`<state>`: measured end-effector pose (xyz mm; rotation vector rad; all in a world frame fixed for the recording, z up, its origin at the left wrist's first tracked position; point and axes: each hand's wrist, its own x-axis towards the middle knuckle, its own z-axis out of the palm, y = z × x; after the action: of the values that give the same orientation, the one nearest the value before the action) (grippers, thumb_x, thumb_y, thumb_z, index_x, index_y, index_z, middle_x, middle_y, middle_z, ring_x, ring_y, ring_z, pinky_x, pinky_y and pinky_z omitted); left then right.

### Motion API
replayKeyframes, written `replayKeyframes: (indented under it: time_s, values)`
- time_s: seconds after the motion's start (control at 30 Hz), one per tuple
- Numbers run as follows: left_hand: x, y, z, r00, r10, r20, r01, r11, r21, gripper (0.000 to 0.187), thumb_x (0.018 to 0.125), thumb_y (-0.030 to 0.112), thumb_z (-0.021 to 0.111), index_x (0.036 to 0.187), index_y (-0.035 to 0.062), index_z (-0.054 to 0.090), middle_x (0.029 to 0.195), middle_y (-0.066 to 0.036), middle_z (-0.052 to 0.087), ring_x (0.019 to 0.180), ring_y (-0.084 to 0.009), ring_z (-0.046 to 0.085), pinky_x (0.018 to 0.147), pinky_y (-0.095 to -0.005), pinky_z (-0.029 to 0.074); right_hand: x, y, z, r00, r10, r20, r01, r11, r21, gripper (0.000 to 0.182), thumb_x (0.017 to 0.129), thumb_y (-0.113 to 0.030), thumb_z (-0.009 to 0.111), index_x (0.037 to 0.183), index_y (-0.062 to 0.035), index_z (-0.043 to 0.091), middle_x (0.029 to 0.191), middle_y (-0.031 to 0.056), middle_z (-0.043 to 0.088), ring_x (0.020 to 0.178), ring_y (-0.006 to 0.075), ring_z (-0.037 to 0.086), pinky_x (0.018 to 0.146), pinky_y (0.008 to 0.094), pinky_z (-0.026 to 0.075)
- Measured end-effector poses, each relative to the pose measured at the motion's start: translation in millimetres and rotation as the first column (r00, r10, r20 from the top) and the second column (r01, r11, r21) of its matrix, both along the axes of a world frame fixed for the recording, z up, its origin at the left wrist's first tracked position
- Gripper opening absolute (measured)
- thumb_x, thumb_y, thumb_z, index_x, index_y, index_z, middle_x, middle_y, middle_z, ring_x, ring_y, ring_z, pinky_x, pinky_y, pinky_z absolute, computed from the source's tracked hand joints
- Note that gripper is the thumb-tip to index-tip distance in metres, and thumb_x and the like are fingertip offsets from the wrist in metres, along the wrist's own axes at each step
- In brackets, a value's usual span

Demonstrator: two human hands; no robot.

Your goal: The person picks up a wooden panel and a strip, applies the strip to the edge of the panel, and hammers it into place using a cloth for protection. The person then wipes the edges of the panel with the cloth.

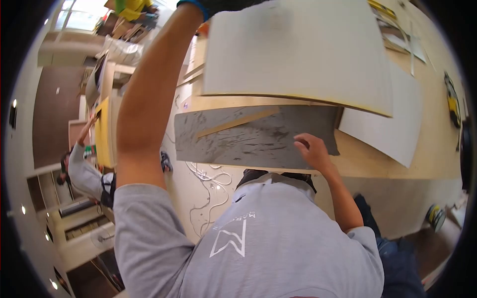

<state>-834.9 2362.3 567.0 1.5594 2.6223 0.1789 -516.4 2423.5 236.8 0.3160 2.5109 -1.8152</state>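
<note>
My left hand (231, 5), in a dark glove, is at the top edge of the view, by the far edge of a large white panel (298, 54). Its fingers are mostly cut off, so its grip is unclear. The panel has a yellowish near edge and lies tilted over a light wooden table (392, 166). Nearer to me is a grey, dark-streaked sheet (238, 144) with a thin wooden strip (238, 123) on it. Over that sheet's right part hovers my bare right hand (313, 150), fingers loosely curled, thumb apart, nothing visible between them.
Another white panel (385, 111) lies at the right, with a yellow-black tool (452, 102) beyond it. White cables (206, 176) trail over the floor. A person (87, 166) at the left touches a yellow board (103, 131). Someone in yellow (131, 10) is at the top left.
</note>
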Motion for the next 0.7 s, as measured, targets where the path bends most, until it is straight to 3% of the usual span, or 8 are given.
replayKeyframes:
  time_s: [0.07, 0.17, 0.23, 0.27, 0.33, 0.37, 0.47, 0.7]
  values:
    - [-9, -50, 14, 0.992, 0.044, -0.121, -0.015, 0.971, 0.237, 0.054, 0.098, 0.043, 0.053, 0.133, 0.0015, 0.056, 0.126, -0.02, 0.063, 0.12, -0.0332, 0.059, 0.104, -0.0378, 0.045, -1, -3, -2, 1.0, 0.004, -0.026, -0.003, 1.0, 0.027, 0.018, 0.09, -0.013, 0.069, 0.104, -0.0034, 0.068, 0.087, 0.0145, 0.07, 0.071, 0.0228, 0.065, 0.068, 0.0317, 0.051]
    - [-37, -156, 2, 0.912, 0.081, 0.403, -0.333, 0.721, 0.608, 0.053, 0.094, 0.033, 0.066, 0.139, 0.0087, 0.054, 0.138, -0.02, 0.055, 0.124, -0.0351, 0.057, 0.106, -0.038, 0.045, -2, -15, 4, 0.999, 0.001, 0.05, -0.003, 0.999, 0.051, 0.015, 0.09, -0.012, 0.068, 0.101, -0.0024, 0.069, 0.082, 0.0141, 0.069, 0.07, 0.0202, 0.064, 0.066, 0.0307, 0.051]
    - [-54, -240, -17, 0.963, 0.259, -0.071, -0.179, 0.816, 0.55, 0.03, 0.101, 0.017, 0.054, 0.127, 0.0035, 0.062, 0.123, -0.016, 0.066, 0.115, -0.0242, 0.063, 0.1, -0.0353, 0.049, -3, -34, -4, 0.999, -0.007, 0.047, 0.005, 0.999, 0.041, 0.013, 0.091, -0.01, 0.067, 0.1, -0.0006, 0.068, 0.074, 0.0077, 0.066, 0.064, 0.0122, 0.059, 0.061, 0.0263, 0.048]
    - [-67, -274, -51, 0.949, 0.307, 0.07, -0.26, 0.638, 0.725, 0.024, 0.094, 0.02, 0.067, 0.112, 0.0048, 0.071, 0.099, -0.01, 0.074, 0.087, -0.0176, 0.071, 0.077, -0.0276, 0.055, -3, -43, -8, 0.999, -0.018, 0.048, 0.016, 0.999, 0.04, 0.012, 0.092, -0.009, 0.066, 0.099, 0.0004, 0.067, 0.07, 0.0044, 0.064, 0.061, 0.0082, 0.056, 0.058, 0.0241, 0.046]
    - [-69, -332, -107, 0.734, 0.473, 0.487, -0.679, 0.528, 0.51, 0.025, 0.098, 0.016, 0.06, 0.117, 0.0019, 0.069, 0.099, -0.005, 0.072, 0.086, -0.0109, 0.065, 0.08, -0.025, 0.052, -3, -66, -16, 0.997, -0.05, 0.052, 0.048, 0.998, 0.026, 0.011, 0.093, -0.01, 0.065, 0.098, 0.0003, 0.067, 0.07, 0.0028, 0.063, 0.059, 0.0071, 0.055, 0.056, 0.0231, 0.045]
    - [-52, -348, -136, 0.771, 0.431, 0.468, -0.636, 0.54, 0.551, 0.031, 0.096, 0.032, 0.062, 0.105, 0.004, 0.072, 0.08, -0.006, 0.071, 0.074, -0.0112, 0.064, 0.07, -0.0281, 0.051, -8, -79, -18, 0.995, -0.081, 0.053, 0.081, 0.997, 0.019, 0.011, 0.093, -0.01, 0.065, 0.097, 0.0002, 0.067, 0.069, 0.002, 0.063, 0.059, 0.0066, 0.055, 0.055, 0.0226, 0.045]
    - [-48, -403, -259, 0.704, 0.398, 0.588, -0.689, 0.582, 0.432, 0.029, 0.092, 0.03, 0.064, 0.096, 0.0027, 0.073, 0.082, -0.014, 0.072, 0.077, -0.0186, 0.07, 0.071, -0.0332, 0.053, -30, -143, 8, 0.971, -0.189, 0.147, 0.193, 0.981, -0.015, 0.012, 0.095, -0.011, 0.064, 0.095, 0.0002, 0.067, 0.07, 0.0022, 0.064, 0.06, 0.0071, 0.056, 0.054, 0.023, 0.045]
    - [19, -423, -344, 0.351, 0.289, 0.89, -0.873, 0.446, 0.199, 0.024, 0.093, 0.024, 0.067, 0.1, 0.0015, 0.072, 0.072, -0.009, 0.069, 0.064, -0.0129, 0.062, 0.063, -0.0296, 0.05, -80, -230, 45, 0.969, -0.207, 0.133, 0.211, 0.977, -0.013, 0.017, 0.095, -0.011, 0.064, 0.107, 0.0002, 0.064, 0.081, 0.0033, 0.066, 0.069, 0.0099, 0.063, 0.063, 0.0256, 0.051]
